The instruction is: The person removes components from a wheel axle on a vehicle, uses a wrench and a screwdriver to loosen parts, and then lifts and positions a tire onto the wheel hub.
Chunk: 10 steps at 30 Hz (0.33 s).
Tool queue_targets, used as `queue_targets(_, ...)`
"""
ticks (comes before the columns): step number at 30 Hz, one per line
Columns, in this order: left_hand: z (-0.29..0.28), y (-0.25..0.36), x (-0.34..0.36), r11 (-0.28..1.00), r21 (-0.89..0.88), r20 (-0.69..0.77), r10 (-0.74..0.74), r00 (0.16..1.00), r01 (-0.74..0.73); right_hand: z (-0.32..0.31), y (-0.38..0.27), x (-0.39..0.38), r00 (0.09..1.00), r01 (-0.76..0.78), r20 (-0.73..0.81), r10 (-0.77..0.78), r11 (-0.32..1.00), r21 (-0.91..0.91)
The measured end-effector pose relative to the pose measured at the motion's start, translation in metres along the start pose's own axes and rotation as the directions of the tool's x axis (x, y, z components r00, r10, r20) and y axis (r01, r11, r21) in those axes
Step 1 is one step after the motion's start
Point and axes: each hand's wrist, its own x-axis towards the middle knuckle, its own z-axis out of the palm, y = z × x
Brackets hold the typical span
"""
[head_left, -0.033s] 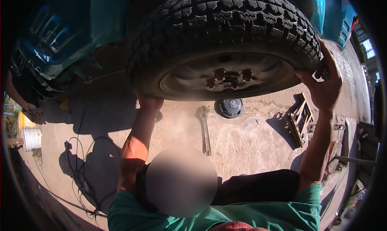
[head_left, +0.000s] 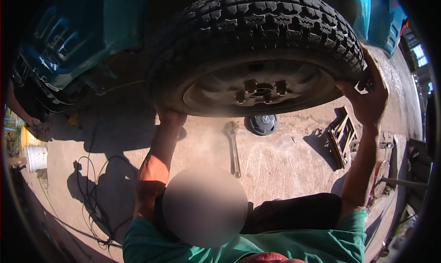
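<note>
A car wheel (head_left: 259, 108) with a chunky black tyre and a dusty metal rim fills the upper middle of the view, at a teal vehicle body. Several nuts (head_left: 250, 86) stand around its hub. My left hand (head_left: 172, 117) grips the tyre at its lower left; its fingers are hidden behind the rubber. On the right side, my right hand (head_left: 371, 95) is closed around the tyre, thumb toward the rim and fingers at the tread. Below the wheel, on the ground, lie a long wrench (head_left: 234, 148) and a round dark wheel cap (head_left: 263, 124).
Teal body panels (head_left: 110, 22) frame the wheel at left and right. A metal scissor jack (head_left: 342, 137) rests on the concrete at right. Thin cable (head_left: 87, 194) loops across the ground at left, near a white bucket (head_left: 36, 158). Another person's arm (head_left: 20, 108) shows at the far left.
The wheel's near edge has shifted down very slightly. Both hands keep their places on the tyre.
</note>
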Motion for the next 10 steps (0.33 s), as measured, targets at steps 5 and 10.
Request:
queue_targets(5,-0.009,-0.014,-0.001,0.988,0.153,-0.039,0.005,0.999,0.001,0.023,0.03,-0.003,0.995,-0.068,0.075,0.061,0.993,0.096)
queue_targets(10,0.003,-0.009,0.003,0.987,0.09,-0.181,-0.116,0.977,0.134,0.032,0.046,-0.01,0.986,-0.124,0.112,0.122,0.992,0.017)
